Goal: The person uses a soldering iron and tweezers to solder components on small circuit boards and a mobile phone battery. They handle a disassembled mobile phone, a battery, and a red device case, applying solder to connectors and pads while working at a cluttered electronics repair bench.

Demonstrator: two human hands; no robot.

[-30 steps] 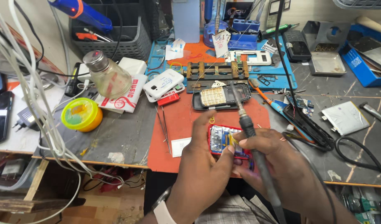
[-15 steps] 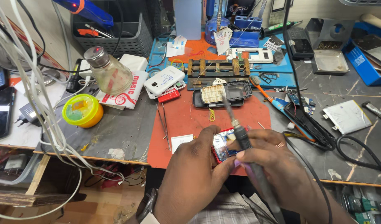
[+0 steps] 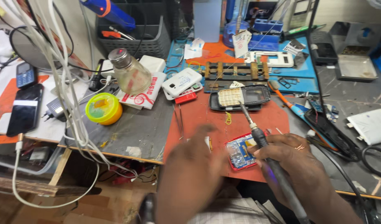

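My right hand is closed round a dark soldering iron, whose tip points up and away towards a black phone front with a keypad. Its fingertips also touch a small red-framed phone with a bare blue circuit board, lying on a red mat. My left hand is blurred by motion just left of that phone, apart from it. It seems to hold nothing, fingers loosely spread.
A yellow round tin, a glass bottle, a white phone and tweezers lie to the left. White cables hang at the left. A clamp jig and blue mat sit behind; black cables run on the right.
My left hand has come off the red-framed phone and swung left and down. The right hand with the soldering iron has stayed on the phone, the iron tilting slightly.
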